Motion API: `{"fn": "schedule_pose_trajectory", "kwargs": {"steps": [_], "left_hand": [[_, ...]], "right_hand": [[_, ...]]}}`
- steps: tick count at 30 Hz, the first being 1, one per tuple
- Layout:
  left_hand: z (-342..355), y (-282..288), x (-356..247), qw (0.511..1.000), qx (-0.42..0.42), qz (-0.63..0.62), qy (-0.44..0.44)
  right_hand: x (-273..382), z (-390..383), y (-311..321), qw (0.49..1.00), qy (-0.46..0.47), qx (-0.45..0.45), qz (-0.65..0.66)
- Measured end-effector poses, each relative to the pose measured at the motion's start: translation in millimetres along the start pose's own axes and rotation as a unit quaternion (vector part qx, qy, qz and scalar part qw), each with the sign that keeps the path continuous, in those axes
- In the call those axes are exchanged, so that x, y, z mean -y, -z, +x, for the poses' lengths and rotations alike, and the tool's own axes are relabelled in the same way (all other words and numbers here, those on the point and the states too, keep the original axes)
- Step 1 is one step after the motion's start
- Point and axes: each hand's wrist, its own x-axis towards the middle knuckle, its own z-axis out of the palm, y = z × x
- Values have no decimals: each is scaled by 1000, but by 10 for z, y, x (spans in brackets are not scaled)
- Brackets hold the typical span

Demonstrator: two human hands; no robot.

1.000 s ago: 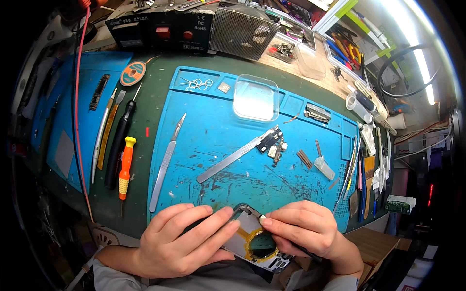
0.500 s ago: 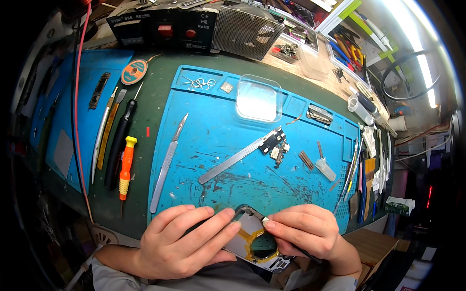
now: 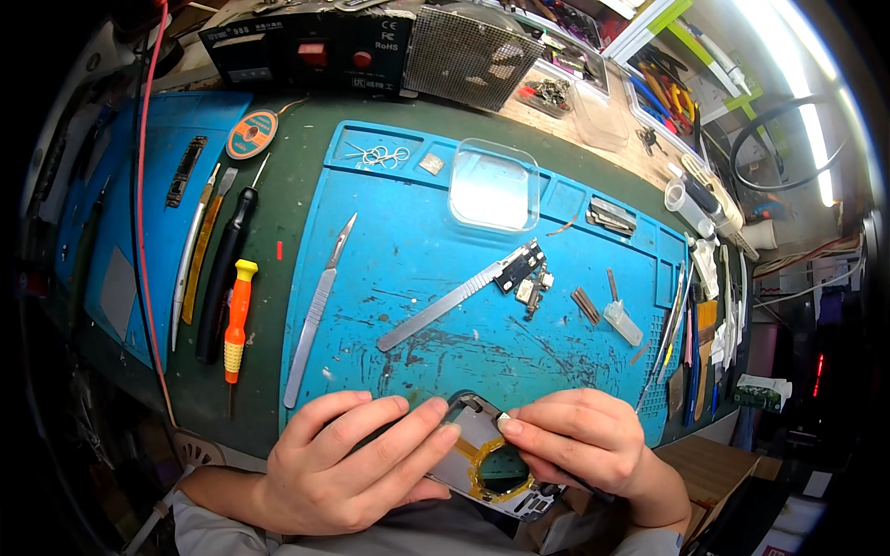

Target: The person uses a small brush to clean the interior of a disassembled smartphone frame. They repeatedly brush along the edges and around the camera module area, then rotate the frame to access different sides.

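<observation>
An opened phone (image 3: 475,435) with a grey plate, a dark frame edge and a yellow-bordered round opening is tilted above the mat's near edge. My left hand (image 3: 357,459) grips its left side, fingers closed along the frame and the thumb underneath. At its right upper edge, my right hand (image 3: 584,440) is closed in a pinch. A thin dark strip-like piece (image 3: 593,488) sticks out below those fingers; its kind is unclear and most of it is hidden. A small pale bit (image 3: 503,418) shows at the right thumb's tip.
On the blue mat (image 3: 445,278) lie a pointed scalpel (image 3: 317,310), another metal handle (image 3: 440,306), small phone parts (image 3: 533,283) and a clear box (image 3: 494,190). An orange screwdriver (image 3: 238,324) and other tools are at left. More tools (image 3: 705,343) line the right edge.
The view has shifted very slightly. Both hands and the phone hold nearly the same pose; nothing was let go or taken up.
</observation>
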Motion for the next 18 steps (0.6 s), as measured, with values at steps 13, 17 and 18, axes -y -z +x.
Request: {"fn": "schedule_pose_trajectory", "kwargs": {"steps": [13, 17, 18], "left_hand": [[3, 3, -3, 1000, -4, 9, 1], [-1, 0, -10, 1000, -7, 14, 2], [-1, 0, -10, 1000, -7, 15, 2]], "right_hand": [[13, 26, 53, 999, -5, 24, 21], [24, 49, 86, 999, 7, 37, 12], [9, 36, 71, 999, 17, 31, -3]]}}
